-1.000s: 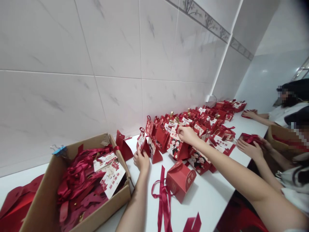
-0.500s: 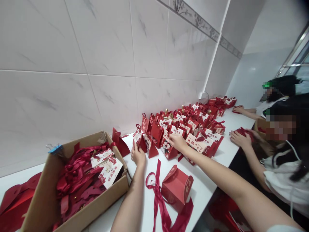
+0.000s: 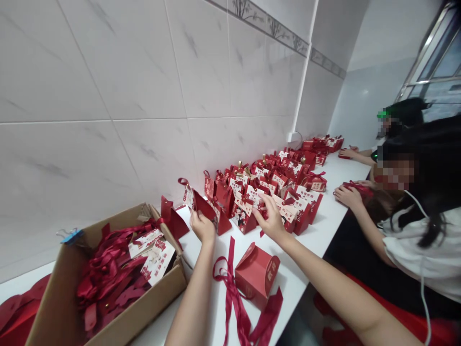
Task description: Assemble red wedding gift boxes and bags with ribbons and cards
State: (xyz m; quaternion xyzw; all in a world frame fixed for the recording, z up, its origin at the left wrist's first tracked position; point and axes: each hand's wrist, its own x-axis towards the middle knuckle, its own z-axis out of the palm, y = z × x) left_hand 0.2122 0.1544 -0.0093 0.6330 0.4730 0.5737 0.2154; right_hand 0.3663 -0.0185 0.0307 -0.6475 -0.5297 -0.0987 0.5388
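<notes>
My left hand [image 3: 202, 227] is closed on a small red gift box [image 3: 200, 202] with a printed side, lifted and tilted just above the white counter [image 3: 317, 235]. My right hand [image 3: 271, 218] reaches further along, its fingers spread over the near end of a long row of finished red gift boxes [image 3: 273, 190] that stand against the tiled wall. Closer to me an open, unfinished red box [image 3: 256, 272] sits on the counter with a dark red ribbon [image 3: 232, 293] lying beside it.
A cardboard carton [image 3: 57, 307] at left holds red ribbons and flat printed box blanks [image 3: 153, 254]; a blue clip [image 3: 70, 235] sits on its rim. Two other people sit at right, one person's hands [image 3: 347, 196] resting on a red box on the counter.
My left hand has lifted and tilted its box. My right hand drew back from the row's middle to its near end and opened. The view swung right.
</notes>
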